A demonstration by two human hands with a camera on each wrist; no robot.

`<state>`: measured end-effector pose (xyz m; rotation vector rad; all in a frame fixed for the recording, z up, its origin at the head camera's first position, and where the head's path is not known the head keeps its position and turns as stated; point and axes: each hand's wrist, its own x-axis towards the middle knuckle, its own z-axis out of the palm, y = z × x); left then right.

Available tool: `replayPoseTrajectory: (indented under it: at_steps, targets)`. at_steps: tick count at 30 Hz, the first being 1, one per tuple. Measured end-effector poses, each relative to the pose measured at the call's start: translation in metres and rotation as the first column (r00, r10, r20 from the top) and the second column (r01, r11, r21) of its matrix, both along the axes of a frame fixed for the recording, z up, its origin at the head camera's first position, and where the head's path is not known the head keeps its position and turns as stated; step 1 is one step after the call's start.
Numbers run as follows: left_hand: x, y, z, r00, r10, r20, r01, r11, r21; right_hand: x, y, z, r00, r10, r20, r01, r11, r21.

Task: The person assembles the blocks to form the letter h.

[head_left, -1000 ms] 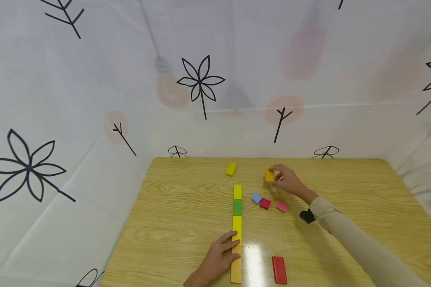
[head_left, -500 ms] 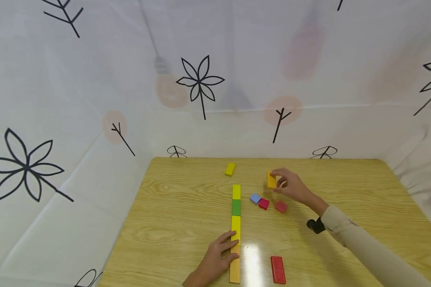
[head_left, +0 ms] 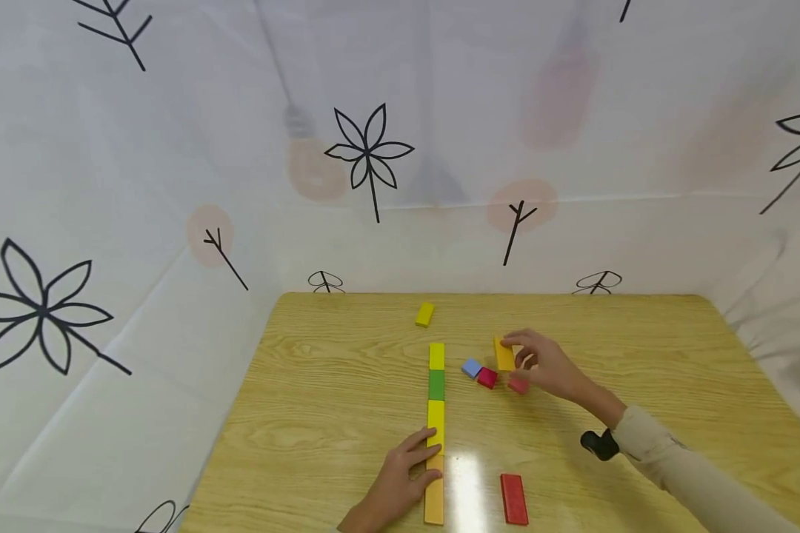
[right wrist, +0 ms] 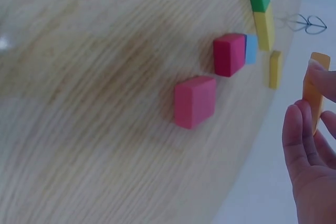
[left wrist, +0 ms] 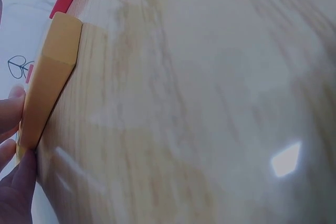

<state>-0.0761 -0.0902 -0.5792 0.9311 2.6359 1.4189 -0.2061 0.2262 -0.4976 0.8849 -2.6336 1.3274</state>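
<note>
In the head view, my right hand (head_left: 553,370) pinches an orange rectangular block (head_left: 504,354) between thumb and fingertips, raised off the tabletop. Under the hand lies a pink square block (head_left: 518,384), partly covered. A straight row of blocks runs away from me: an orange block (head_left: 434,500) nearest, then a long yellow block (head_left: 436,414), a green block (head_left: 436,385) and a short yellow block (head_left: 436,357). My left hand (head_left: 395,481) rests spread fingers and thumb along the row's left side, touching the orange and long yellow blocks. The left wrist view shows its fingertips against the orange block (left wrist: 50,72).
Right of the row, a light blue block (head_left: 471,368) touches a crimson block (head_left: 487,377). A loose yellow block (head_left: 424,314) lies near the table's far edge. A red rectangular block (head_left: 514,499) lies at the near right. White patterned cloth (head_left: 440,244) hangs behind the table.
My right hand has come nearer to me with the orange block and now overlaps the pink block in the head view. The left hand and the row stay in place.
</note>
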Motion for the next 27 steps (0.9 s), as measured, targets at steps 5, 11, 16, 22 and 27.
replayPoseTrajectory:
  at_steps: [5,11,16,22,27]
  targets:
    - [0.0,0.001,-0.001,0.999,0.004,-0.032,-0.005,1.0,-0.004,0.014,0.001,0.0,0.999,-0.007,0.038,0.007,1.0,0.002]
    - [-0.001,0.0,-0.001,1.0,0.002,-0.018,-0.003,1.0,-0.008,0.03,0.002,-0.002,0.997,0.012,0.07,-0.01,1.0,-0.022]
    - [0.0,-0.001,-0.001,1.0,0.011,0.004,-0.011,1.0,-0.017,0.044,0.003,-0.008,0.996,0.031,0.086,-0.029,0.999,-0.032]
    - [0.0,0.0,0.001,1.0,0.007,0.025,-0.007,1.0,-0.006,0.058,0.003,-0.013,0.991,0.046,0.127,-0.042,0.999,-0.033]
    - [0.002,-0.001,0.004,0.998,0.011,0.06,-0.011,1.0,0.0,0.068,0.001,-0.017,0.982,0.069,0.176,-0.058,0.996,-0.07]
